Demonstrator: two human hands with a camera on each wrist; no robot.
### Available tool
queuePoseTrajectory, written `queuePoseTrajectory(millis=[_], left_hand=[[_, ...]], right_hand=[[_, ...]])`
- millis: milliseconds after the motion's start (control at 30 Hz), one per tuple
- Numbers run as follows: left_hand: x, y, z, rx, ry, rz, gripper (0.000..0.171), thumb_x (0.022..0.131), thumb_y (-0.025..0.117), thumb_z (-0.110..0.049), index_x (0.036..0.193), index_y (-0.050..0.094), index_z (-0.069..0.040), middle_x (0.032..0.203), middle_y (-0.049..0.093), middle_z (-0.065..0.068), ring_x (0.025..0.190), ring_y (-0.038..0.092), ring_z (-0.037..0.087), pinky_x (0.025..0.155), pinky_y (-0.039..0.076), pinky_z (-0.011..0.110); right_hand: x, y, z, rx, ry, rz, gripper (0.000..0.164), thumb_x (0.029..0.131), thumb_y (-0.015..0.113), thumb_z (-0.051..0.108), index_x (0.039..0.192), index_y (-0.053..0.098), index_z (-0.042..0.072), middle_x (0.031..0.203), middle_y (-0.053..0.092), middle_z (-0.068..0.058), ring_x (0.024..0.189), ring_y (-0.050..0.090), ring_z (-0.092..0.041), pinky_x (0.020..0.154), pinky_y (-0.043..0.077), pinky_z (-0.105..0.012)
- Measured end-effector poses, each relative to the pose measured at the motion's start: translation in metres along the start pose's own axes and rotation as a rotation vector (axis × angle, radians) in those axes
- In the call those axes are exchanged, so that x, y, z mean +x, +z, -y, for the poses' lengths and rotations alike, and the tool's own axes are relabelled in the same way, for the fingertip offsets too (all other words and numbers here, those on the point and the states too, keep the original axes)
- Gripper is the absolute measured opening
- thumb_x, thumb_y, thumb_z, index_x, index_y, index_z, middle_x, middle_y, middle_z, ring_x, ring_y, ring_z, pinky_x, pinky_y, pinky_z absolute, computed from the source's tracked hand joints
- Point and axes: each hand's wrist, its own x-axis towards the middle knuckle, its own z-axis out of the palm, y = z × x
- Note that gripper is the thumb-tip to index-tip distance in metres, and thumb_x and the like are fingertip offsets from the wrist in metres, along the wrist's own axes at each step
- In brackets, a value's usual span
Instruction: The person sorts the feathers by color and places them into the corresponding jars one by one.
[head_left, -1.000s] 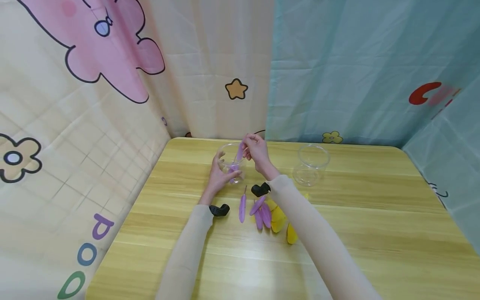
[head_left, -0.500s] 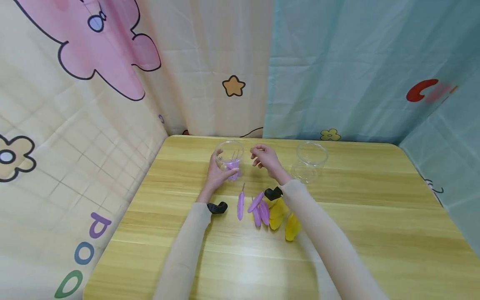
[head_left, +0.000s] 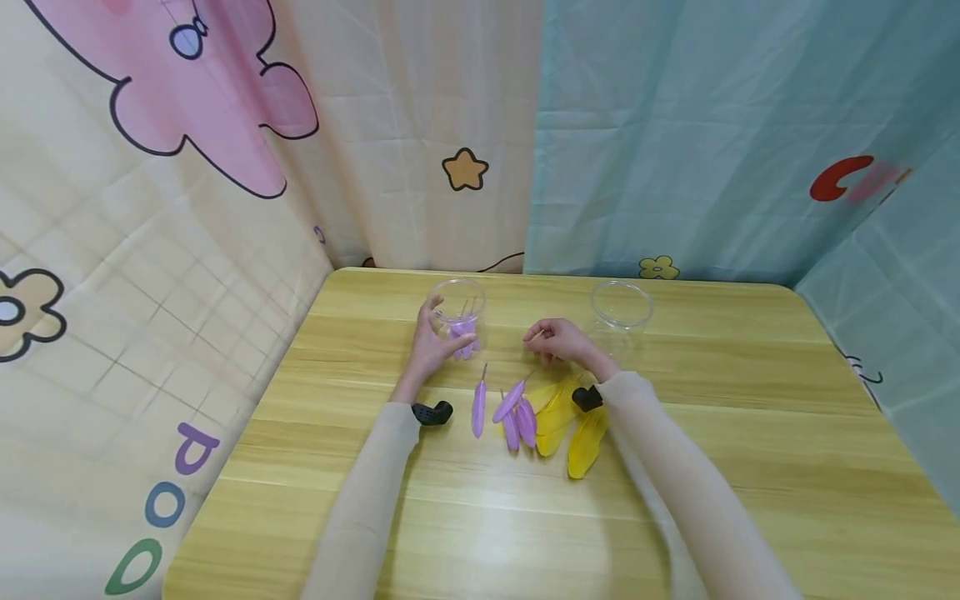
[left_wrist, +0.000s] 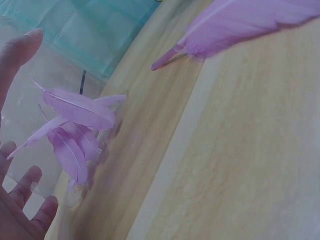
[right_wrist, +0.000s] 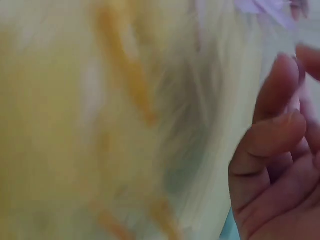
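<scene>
A clear plastic cup [head_left: 480, 312] stands at the back left of the table, gripped by my left hand [head_left: 430, 348] between thumb and fingers. Purple feathers [head_left: 464, 338] lie inside it, quills up; the left wrist view shows several such feathers [left_wrist: 80, 110] through the wall. My right hand [head_left: 562, 340] hovers between the two cups, fingers loosely bent and holding nothing. Below it lie several yellow feathers [head_left: 585, 447] and purple feathers [head_left: 525, 421]. One single purple feather [head_left: 479, 408] lies nearer the left hand.
A second clear cup [head_left: 622, 326] stands at the back right, partly behind the right hand. Patterned curtains [head_left: 405, 150] hang close along the back and sides of the wooden table [head_left: 480, 517].
The right hand has let go of a purple feather in the left cup, then moved right and toward the near side. My left hand has stayed around the cup.
</scene>
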Motion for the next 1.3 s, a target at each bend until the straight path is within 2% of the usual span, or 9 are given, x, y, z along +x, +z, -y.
queuePoseTrajectory(millis=[167,300,367,567,867,1033,1167,1300], left_hand=[[0.0,0.0,0.0,0.014,0.005,-0.003,0.107,0.066,0.088,-0.031,0.149,0.021,-0.02,0.148,0.029,0.0,0.135,0.025,0.032,0.107,0.021,0.056],[0.0,0.001,0.001,0.011,0.008,-0.005,0.107,0.066,0.088,-0.031,0.149,0.022,-0.019,0.148,0.029,0.001,0.135,0.025,0.033,0.106,0.021,0.057],[0.0,0.002,0.002,0.005,0.009,-0.006,0.107,0.066,0.088,-0.031,0.149,0.022,-0.017,0.149,0.029,0.002,0.135,0.025,0.034,0.105,0.022,0.058],[-0.001,0.002,0.003,0.0,-0.007,-0.004,0.108,0.065,0.088,-0.03,0.15,0.022,-0.024,0.149,0.029,0.001,0.135,0.026,0.033,0.105,0.022,0.058],[0.0,0.002,0.002,0.0,-0.001,-0.013,0.107,0.065,0.088,-0.029,0.149,0.021,-0.025,0.149,0.029,-0.001,0.136,0.025,0.031,0.107,0.02,0.055],[0.001,0.002,0.002,-0.005,0.004,-0.014,0.106,0.066,0.088,-0.03,0.149,0.022,-0.027,0.149,0.029,-0.002,0.136,0.025,0.03,0.107,0.02,0.055],[0.0,0.003,0.001,-0.007,-0.002,-0.01,0.107,0.066,0.087,-0.031,0.15,0.021,-0.027,0.149,0.028,-0.001,0.135,0.025,0.031,0.106,0.021,0.056],[-0.001,0.003,0.001,-0.008,-0.007,-0.012,0.107,0.066,0.087,-0.031,0.15,0.02,-0.028,0.149,0.028,-0.001,0.135,0.025,0.03,0.106,0.021,0.055]], right_hand=[[-0.005,-0.004,-0.008,-0.146,-0.04,0.2,0.017,0.086,0.07,0.011,0.1,0.066,0.002,0.069,0.057,-0.009,0.052,0.046,-0.016,0.05,0.041,-0.025],[-0.005,-0.003,-0.011,-0.227,-0.094,0.289,0.013,0.083,0.072,0.007,0.096,0.069,0.004,0.065,0.055,-0.003,0.053,0.044,-0.012,0.049,0.039,-0.023],[-0.004,-0.001,-0.011,-0.254,-0.132,0.317,0.012,0.083,0.072,0.004,0.094,0.07,0.004,0.064,0.055,-0.001,0.054,0.044,-0.011,0.05,0.039,-0.023],[-0.001,0.002,-0.01,-0.34,-0.205,0.375,0.006,0.083,0.071,0.001,0.088,0.069,0.004,0.064,0.051,0.002,0.057,0.044,-0.01,0.053,0.038,-0.021],[-0.002,0.003,-0.001,-0.538,-0.181,0.454,0.009,0.089,0.066,0.008,0.081,0.062,0.01,0.068,0.048,0.002,0.062,0.044,-0.01,0.058,0.037,-0.021],[-0.007,0.004,0.003,-0.64,-0.203,0.476,0.01,0.091,0.064,0.011,0.082,0.06,0.011,0.071,0.048,0.002,0.066,0.044,-0.011,0.063,0.037,-0.023],[-0.011,0.002,0.003,-0.635,-0.251,0.491,0.01,0.092,0.062,0.011,0.083,0.059,0.01,0.073,0.049,0.004,0.068,0.044,-0.009,0.064,0.038,-0.022],[-0.016,-0.005,0.006,-0.49,-0.265,0.496,0.008,0.094,0.059,0.011,0.087,0.059,0.006,0.077,0.051,0.001,0.068,0.045,-0.011,0.062,0.04,-0.024]])
